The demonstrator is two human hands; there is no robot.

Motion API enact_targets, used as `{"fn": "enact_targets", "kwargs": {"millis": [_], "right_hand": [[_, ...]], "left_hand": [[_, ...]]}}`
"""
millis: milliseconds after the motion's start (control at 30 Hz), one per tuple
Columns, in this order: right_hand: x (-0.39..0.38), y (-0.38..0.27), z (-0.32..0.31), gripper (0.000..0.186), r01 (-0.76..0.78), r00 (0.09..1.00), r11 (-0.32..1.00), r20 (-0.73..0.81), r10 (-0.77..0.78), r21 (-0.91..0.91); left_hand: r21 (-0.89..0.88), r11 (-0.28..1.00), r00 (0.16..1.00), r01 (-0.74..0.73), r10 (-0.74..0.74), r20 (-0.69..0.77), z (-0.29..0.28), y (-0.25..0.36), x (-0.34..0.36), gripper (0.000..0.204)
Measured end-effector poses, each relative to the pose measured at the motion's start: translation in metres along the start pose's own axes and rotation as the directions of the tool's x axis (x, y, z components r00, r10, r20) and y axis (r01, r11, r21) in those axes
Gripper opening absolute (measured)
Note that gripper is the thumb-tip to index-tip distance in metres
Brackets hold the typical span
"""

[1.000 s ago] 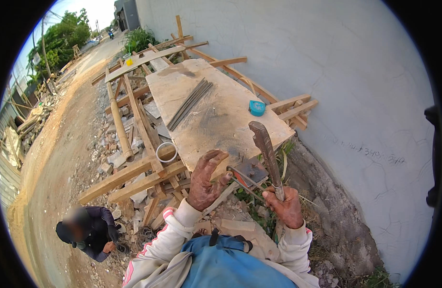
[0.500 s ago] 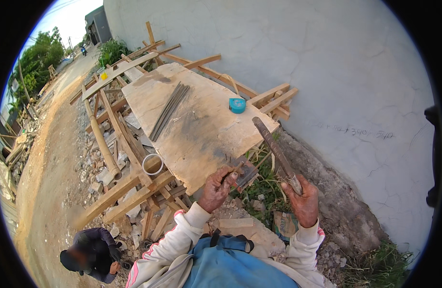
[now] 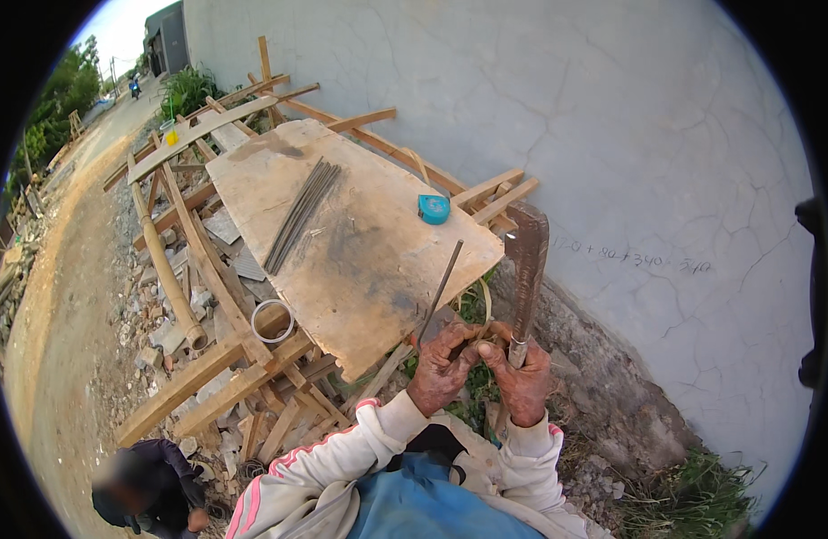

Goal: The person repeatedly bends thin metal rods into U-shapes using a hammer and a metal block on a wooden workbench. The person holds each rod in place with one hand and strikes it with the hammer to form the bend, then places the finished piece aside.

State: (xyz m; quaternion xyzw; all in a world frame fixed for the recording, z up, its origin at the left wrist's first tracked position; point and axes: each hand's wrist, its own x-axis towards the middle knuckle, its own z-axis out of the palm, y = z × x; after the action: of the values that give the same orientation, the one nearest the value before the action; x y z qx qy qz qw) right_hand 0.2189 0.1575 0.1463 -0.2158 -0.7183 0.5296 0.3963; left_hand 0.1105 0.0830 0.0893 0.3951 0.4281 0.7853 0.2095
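My right hand [image 3: 519, 382] is closed round the lower end of a rusty brown metal bar [image 3: 528, 278], which stands upright with a bent upper end. Close beside it, almost touching, my left hand [image 3: 439, 373] has its fingers pinched on a thin steel rod [image 3: 442, 286] that slants up in front of the board. The rod's lower part is hidden at my fingers. On the pale, stained wooden board [image 3: 360, 296] lie a bundle of thin steel rods [image 3: 301, 216] and a teal tape measure [image 3: 433, 209].
Wooden beams [image 3: 198, 386] and a bamboo pole [image 3: 171, 269] surround the board's left side. A white-rimmed round container [image 3: 291, 313] stands by its near left edge. A cracked grey wall [image 3: 647, 135] rises at right. Another person [image 3: 153, 490] crouches at lower left, near rubble.
My hands have come together, the left moving right and the right moving inward. The bar has turned more upright, its bent end now showing. A thin rod now rises by my left hand.
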Motion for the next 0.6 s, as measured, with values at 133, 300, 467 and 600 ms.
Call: {"fn": "enact_targets", "kwargs": {"millis": [133, 300, 467, 600], "right_hand": [[0.017, 0.005, 0.01, 0.024, -0.003, 0.997, 0.998, 0.072, -0.002, 0.069], [0.054, 0.011, 0.004, 0.02, 0.045, 0.979, 0.999, 0.199, -0.038, -0.03], [0.104, 0.023, -0.013, 0.019, 0.026, 0.91, 0.993, 0.408, -0.07, 0.111], [0.133, 0.045, -0.011, 0.021, 0.064, 0.851, 0.992, 0.514, -0.11, 0.108]], "left_hand": [[0.193, 0.979, 0.997, -0.063, 0.068, -0.02, -0.003, -0.004, 0.002, 0.023], [0.574, 0.805, 0.981, -0.15, 0.195, -0.017, -0.023, 0.02, 0.017, 0.025], [0.723, 0.686, 0.859, -0.073, 0.412, -0.304, -0.036, 0.034, 0.047, 0.044], [0.245, 0.965, 0.936, 0.087, 0.005, -0.352, -0.031, 0.011, 0.065, 0.058]]}}
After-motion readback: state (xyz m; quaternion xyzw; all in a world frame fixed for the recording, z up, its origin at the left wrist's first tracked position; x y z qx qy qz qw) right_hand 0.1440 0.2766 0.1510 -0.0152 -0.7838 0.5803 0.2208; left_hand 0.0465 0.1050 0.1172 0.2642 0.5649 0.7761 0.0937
